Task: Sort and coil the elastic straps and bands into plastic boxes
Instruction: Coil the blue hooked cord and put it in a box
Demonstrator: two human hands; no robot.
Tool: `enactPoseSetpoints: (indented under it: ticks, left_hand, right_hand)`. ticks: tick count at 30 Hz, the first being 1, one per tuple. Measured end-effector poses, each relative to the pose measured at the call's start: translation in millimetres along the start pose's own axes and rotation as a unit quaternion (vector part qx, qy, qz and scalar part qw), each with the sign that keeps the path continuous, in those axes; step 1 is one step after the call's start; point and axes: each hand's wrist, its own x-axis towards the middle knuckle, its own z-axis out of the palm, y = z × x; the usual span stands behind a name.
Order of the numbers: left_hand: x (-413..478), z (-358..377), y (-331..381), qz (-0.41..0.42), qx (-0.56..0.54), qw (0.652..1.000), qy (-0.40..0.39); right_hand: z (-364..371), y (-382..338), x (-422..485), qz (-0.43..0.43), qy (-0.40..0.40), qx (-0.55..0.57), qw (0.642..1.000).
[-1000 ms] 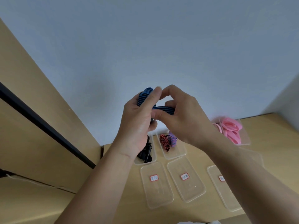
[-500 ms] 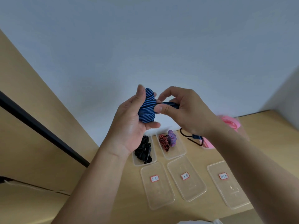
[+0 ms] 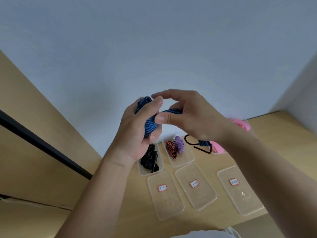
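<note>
A light wooden tabletop [image 3: 283,134] runs up to a pale blue-grey wall [image 3: 154,48] that fills the upper view. On the left stands a slanting wooden panel [image 3: 25,109] crossed by a black bar [image 3: 42,143].

Both hands are raised above the table. The left hand [image 3: 137,133] has its fingers and thumb curled round a coiled bundle of blue-and-black striped elastic strap [image 3: 149,124]. The right hand [image 3: 193,117] pinches the strap's free run just beside the coil, thumb pressed on it and the fingers arched over. The rest of the strap drops behind the right wrist, and its black wire hook [image 3: 190,143] hangs just over the table.

At the wall edge sit a clear plastic box of black pieces [image 3: 142,170] and, beside it, a clear plastic box [image 3: 188,160] holding a red-and-black coil [image 3: 171,150] and a purple coil [image 3: 179,145]. Pink bands [image 3: 240,123] lie further right, partly hidden by the right arm. Nearer the person lie three flat clear plastic lids or shallow boxes [image 3: 164,203], each with a red-bordered label; I cannot tell which they are.
</note>
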Motion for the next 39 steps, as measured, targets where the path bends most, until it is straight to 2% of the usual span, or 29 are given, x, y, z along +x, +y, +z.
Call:
enactPoseSetpoints:
  ticks: [2,5,9,12,15,18,23,28,30,34,39]
  left_hand:
    - [-2.2,0.3,-3.0,-0.015,-0.029,0.999,-0.031]
    - [-1.6,0.6,-8.9,-0.062,-0.026,0.997,-0.028]
    - [-2.5,-1.0,-11.4,-0.074,-0.062,0.991,-0.092]
    - [-1.5,4.6,-10.4,-0.079,-0.045,0.996,-0.025]
    - [-0.4,11.9,-9.8,-0.062,0.075,0.994,0.041]
    - [-2.1,16.7,-10.3,-0.028,0.154,0.986,0.064]
    - [-1.6,15.5,-4.0,-0.049,0.094,0.992,0.066]
    - [-1.8,6.6,1.8,-0.089,0.012,0.995,0.046]
    - [-1.5,5.3,2.2,-0.106,0.01,0.993,0.049]
    - [-2.3,4.3,4.4,-0.131,-0.036,0.989,0.057]
    - [-3.4,-7.9,12.5,-0.106,-0.058,0.988,0.091]
  right_hand:
    - [-2.3,-0.4,-4.1,-0.017,-0.036,0.005,0.999]
    - [3.7,-1.0,-10.6,-0.06,-0.064,-0.003,0.996]
    - [11.0,-7.0,-12.5,-0.034,-0.096,-0.039,0.994]
    - [8.7,-8.4,-9.4,-0.023,-0.075,-0.109,0.991]
    - [11.7,-5.0,-8.8,-0.016,-0.032,-0.184,0.982]
    - [20.0,-1.0,-9.5,-0.001,0.027,-0.241,0.97]
    - [28.3,-1.0,-8.6,-0.024,0.046,-0.221,0.974]
    - [20.2,-3.1,-9.5,-0.024,0.006,-0.164,0.986]
    - [18.6,-2.2,-10.2,-0.03,0.01,-0.225,0.974]
    - [14.9,-2.1,-8.0,-0.08,0.021,-0.394,0.915]
    - [2.4,6.7,-8.4,-0.14,0.012,-0.451,0.881]
